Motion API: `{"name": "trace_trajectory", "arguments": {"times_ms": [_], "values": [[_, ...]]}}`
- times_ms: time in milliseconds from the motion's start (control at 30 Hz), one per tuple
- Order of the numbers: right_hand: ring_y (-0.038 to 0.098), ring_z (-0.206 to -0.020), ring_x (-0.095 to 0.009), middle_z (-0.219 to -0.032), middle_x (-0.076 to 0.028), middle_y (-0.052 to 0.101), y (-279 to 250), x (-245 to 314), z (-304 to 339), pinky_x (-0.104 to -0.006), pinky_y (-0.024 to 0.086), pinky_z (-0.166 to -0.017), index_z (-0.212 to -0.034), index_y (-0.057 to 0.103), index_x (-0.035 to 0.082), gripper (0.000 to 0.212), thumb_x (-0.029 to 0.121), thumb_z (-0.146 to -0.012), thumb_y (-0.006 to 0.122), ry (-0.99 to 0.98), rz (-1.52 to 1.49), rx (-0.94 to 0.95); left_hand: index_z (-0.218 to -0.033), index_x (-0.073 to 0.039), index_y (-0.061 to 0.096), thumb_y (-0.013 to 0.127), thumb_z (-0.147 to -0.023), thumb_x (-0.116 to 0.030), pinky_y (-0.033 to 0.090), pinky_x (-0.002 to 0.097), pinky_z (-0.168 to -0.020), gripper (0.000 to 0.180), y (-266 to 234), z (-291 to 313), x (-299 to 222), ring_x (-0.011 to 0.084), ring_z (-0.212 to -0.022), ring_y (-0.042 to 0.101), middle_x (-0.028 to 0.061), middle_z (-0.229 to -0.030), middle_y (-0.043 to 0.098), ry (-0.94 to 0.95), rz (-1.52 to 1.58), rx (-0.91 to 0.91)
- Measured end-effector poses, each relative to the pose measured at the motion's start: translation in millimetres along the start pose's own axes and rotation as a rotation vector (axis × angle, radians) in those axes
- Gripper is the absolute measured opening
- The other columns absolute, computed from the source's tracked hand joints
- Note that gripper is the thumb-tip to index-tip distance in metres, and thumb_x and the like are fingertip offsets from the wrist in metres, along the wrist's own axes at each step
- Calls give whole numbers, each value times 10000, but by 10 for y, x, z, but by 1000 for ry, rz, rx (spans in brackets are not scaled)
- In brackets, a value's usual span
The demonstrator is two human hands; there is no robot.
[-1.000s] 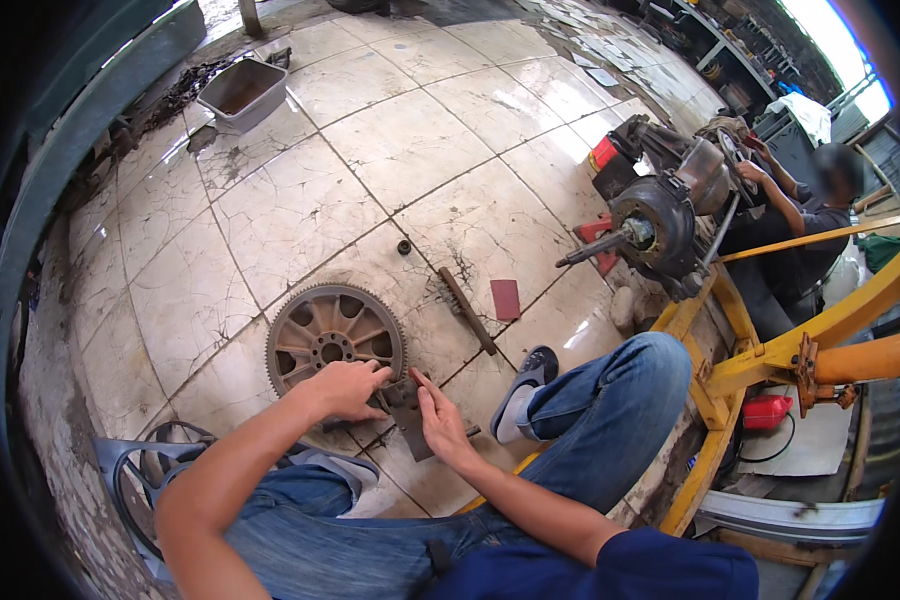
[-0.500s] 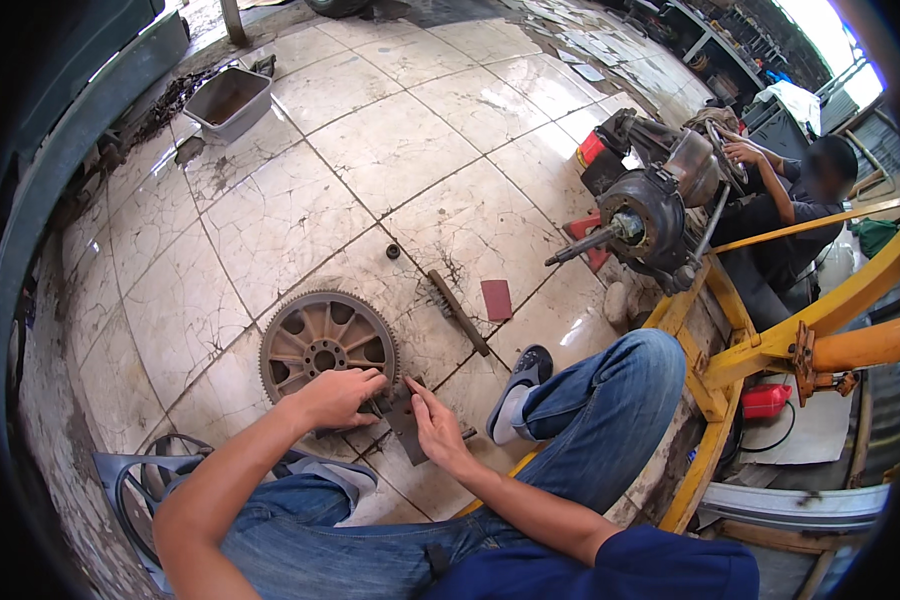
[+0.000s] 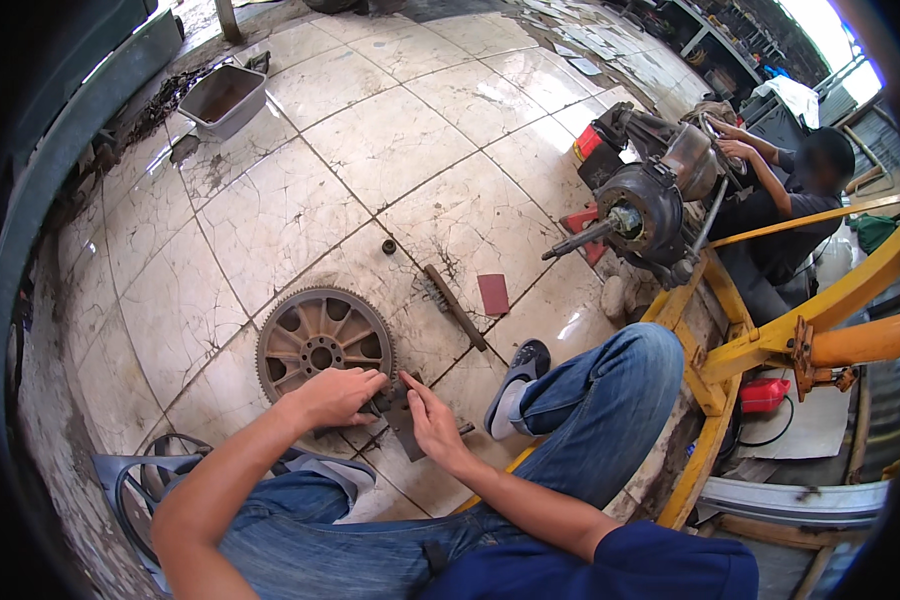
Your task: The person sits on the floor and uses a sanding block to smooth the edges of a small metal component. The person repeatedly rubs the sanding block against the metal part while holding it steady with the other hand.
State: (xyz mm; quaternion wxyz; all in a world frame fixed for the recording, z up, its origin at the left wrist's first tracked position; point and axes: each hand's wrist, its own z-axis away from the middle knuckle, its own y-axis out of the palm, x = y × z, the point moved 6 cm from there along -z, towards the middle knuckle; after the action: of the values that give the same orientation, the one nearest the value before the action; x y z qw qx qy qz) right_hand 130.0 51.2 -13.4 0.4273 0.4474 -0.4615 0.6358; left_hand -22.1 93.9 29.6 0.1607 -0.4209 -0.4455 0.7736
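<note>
A rusty toothed flywheel (image 3: 322, 326) with spokes and a ring of holes round its hub lies on the tiles in front of me. My left hand (image 3: 342, 396) is at its near right rim, fingers bent and closed; what they grip is mostly hidden. Beside it is a dark flat metal plate (image 3: 402, 432). My right hand (image 3: 433, 428) rests along the plate's right side with its fingers stretched out. Beyond the plate lie a wire brush (image 3: 454, 308) with a long handle, a piece of red sandpaper (image 3: 493, 294) and a small dark ring (image 3: 389, 246).
At right, a large greasy gear assembly (image 3: 640, 215) with a protruding shaft stands by a yellow metal frame (image 3: 715, 390). Another person (image 3: 785, 190) works behind it. A grey basin (image 3: 232, 122) sits far left. A blue-grey plastic seat (image 3: 135, 475) is at lower left.
The view has shifted very slightly. Both hands keep nearly the same place by the flywheel and plate. The other person's hands have shifted a little.
</note>
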Motion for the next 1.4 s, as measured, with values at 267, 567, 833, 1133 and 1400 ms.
{"name": "trace_trajectory", "arguments": {"times_ms": [267, 567, 833, 1133, 1400], "values": [[553, -1240, -201, -1364, -137, 583, 6, -53, -6, -297, 431, -1023, -1398, 512, 6, 381, 182, -1069, 433, 62, 9, 21, -1067, -37, 501, 742, -815, -382, 535, 413, -769, 490, 23, -9, 35, 312, -956, 641, 118, -991, 606, -7, -1, -14], [578, -1231, -255, -1352, -179, 587, -6, 50, 8, -323, 441, -1036, -1394, 522, 21, 373, 141, -1046, 459, 7, 91, 31, -1022, -36, 514, 761, -792, -385, 526, 414, -747, 485, 28, 2, 44, 311, -910, 642, 110, -978, 608, 2, -25, 0], [570, -1249, -310, -1345, -200, 585, -38, 91, -13, -353, 436, -1049, -1391, 524, 29, 381, 147, -1032, 482, -34, 77, 15, -1019, -49, 526, 781, -762, -384, 527, 413, -750, 493, 36, -16, 42, 312, -879, 655, 100, -915, 618, 16, 4, -31], [543, -1278, -250, -1349, -196, 589, -14, -114, -84, -311, 394, -1073, -1378, 522, -24, 399, 198, -1057, 442, -9, 7, 34, -1110, -67, 567, 773, -743, -347, 470, 390, -893, 506, 26, 89, 57, 260, -997, 603, 87, -986, 600, 157, -199, -202], [598, -1161, -199, -1272, -164, 644, 43, -289, -49, -315, 454, -995, -1386, 532, -4, 388, 189, -1062, 441, 82, -41, 27, -1145, -68, 537, 716, -849, -258, 561, 406, -764, 394, 2, 186, 225, 303, -974, 636, 101, -1073, 561, 15, -23, -196]]}}
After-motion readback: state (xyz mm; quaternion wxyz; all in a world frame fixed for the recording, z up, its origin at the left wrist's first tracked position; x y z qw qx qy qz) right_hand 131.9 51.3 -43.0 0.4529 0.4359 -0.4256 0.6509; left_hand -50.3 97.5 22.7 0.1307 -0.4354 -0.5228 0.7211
